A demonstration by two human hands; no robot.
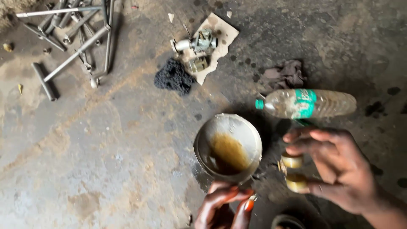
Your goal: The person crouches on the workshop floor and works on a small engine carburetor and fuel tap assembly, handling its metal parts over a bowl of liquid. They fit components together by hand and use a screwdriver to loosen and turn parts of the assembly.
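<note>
Two hands work at the near edge of the scene. Nearest, the left hand (222, 208) is curled, its fingertips pinching a small thin piece that is too small to make out, just beside the near rim of one round metal bowl (202, 144) holding brownish liquid. To the right, the right hand (335, 169) is half closed, thumb and fingers gripping one small brass part (293, 171) with two yellowish round lobes, held just right of the bowl. One plastic bottle (309, 103) with a green cap lies on its side beyond the hand, near one crumpled rag (288, 74). Farther off, one scrap of cardboard (222, 36) carries one carburettor (199, 42), with one black clump (174, 77) touching the cardboard's left edge. At the far left lies a heap of several metal rods (76, 34). Bare concrete floor (97, 161) spreads wide to the left of the bowl.
</note>
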